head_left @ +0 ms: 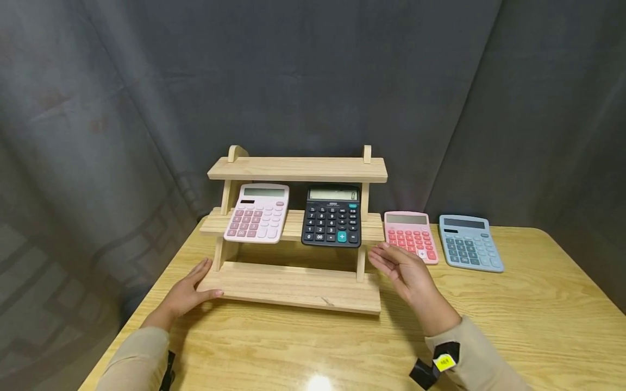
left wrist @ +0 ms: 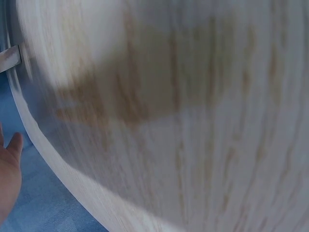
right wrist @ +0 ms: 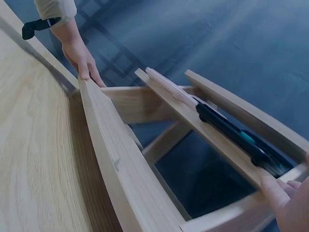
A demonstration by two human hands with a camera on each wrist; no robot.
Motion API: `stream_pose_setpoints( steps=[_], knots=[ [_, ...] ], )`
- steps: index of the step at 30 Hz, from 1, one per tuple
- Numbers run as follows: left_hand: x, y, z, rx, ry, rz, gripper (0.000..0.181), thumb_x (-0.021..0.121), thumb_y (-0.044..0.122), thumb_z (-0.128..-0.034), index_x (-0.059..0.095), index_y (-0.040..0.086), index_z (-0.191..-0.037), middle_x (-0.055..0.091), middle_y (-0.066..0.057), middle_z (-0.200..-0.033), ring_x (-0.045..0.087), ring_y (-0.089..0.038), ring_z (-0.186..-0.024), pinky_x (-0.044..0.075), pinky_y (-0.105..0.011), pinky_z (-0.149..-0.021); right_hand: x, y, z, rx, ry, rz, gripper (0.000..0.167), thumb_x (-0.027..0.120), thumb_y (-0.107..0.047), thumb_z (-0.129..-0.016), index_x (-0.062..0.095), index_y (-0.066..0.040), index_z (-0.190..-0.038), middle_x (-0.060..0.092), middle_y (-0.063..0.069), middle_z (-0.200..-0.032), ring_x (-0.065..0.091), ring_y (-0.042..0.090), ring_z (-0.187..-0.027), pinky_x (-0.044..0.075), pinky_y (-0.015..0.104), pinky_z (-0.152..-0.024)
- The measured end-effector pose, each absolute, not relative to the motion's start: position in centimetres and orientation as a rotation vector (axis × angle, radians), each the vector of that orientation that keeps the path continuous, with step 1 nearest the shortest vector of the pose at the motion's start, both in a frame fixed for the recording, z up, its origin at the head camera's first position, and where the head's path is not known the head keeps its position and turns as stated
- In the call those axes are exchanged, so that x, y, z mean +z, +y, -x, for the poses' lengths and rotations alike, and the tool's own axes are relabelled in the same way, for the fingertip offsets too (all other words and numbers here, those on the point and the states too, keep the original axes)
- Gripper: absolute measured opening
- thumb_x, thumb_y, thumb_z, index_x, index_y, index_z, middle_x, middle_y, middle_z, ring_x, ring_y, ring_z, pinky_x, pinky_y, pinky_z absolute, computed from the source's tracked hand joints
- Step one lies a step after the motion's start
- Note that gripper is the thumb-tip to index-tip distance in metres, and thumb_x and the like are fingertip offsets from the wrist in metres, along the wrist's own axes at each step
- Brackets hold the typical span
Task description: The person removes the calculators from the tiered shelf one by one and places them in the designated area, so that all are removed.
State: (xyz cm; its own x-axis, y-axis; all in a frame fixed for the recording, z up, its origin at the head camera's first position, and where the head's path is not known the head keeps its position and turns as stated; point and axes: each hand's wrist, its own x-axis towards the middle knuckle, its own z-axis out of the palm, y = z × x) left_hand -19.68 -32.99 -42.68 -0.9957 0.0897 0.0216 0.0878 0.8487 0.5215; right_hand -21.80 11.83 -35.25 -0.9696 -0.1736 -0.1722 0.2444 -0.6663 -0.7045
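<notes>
A three-tier wooden display rack (head_left: 293, 285) stands on the table. On its middle tier lean a pale pink calculator (head_left: 258, 214) and, to the right, a black calculator (head_left: 332, 217) whose display reads 0. My left hand (head_left: 185, 296) touches the left end of the bottom tier, its thumb by the front edge and fingers along the side. At the rack's right side, my right hand (head_left: 408, 274) has loosely bent fingers; in the right wrist view its fingertips (right wrist: 274, 191) are at the end of the middle tier. The left wrist view shows mostly wood grain.
Right of the rack, a pink calculator (head_left: 409, 236) and a blue calculator (head_left: 469, 244) lie on the wooden table (head_left: 538, 304). A dark grey curtain (head_left: 313, 70) hangs behind. Part of the pink calculator is hidden by my right hand.
</notes>
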Motion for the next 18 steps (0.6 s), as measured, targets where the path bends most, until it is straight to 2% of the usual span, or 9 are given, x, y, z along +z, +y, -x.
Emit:
stream_pose_setpoints(
  steps=[13, 18],
  knots=[
    [-42.6, -33.0, 19.7, 0.839, 3.033, -0.156, 0.089, 0.065, 0.044, -0.0715, 0.021, 0.002, -0.136, 0.016, -0.02, -0.139, 0.017, -0.043, -0.122, 0.021, -0.058, -0.091, -34.9, 9.3, 22.3, -2.688, 1.215, -0.162, 0.024, 0.041, 0.004, -0.088, 0.062, -0.002, -0.079, 0.062, 0.011, -0.077, 0.061, 0.021, -0.079, 0.041, 0.035, -0.083],
    [-42.5, -32.9, 19.6, 0.844, 3.033, -0.161, 0.089, 0.065, 0.044, -0.0716, 0.021, 0.001, -0.136, 0.016, -0.021, -0.139, 0.017, -0.043, -0.122, 0.021, -0.058, -0.091, -35.1, 8.5, 22.5, -2.698, 1.306, -0.201, 0.017, 0.042, 0.006, -0.087, 0.057, 0.0, -0.084, 0.061, 0.009, -0.073, 0.062, 0.018, -0.074, 0.043, 0.033, -0.08]
  ],
)
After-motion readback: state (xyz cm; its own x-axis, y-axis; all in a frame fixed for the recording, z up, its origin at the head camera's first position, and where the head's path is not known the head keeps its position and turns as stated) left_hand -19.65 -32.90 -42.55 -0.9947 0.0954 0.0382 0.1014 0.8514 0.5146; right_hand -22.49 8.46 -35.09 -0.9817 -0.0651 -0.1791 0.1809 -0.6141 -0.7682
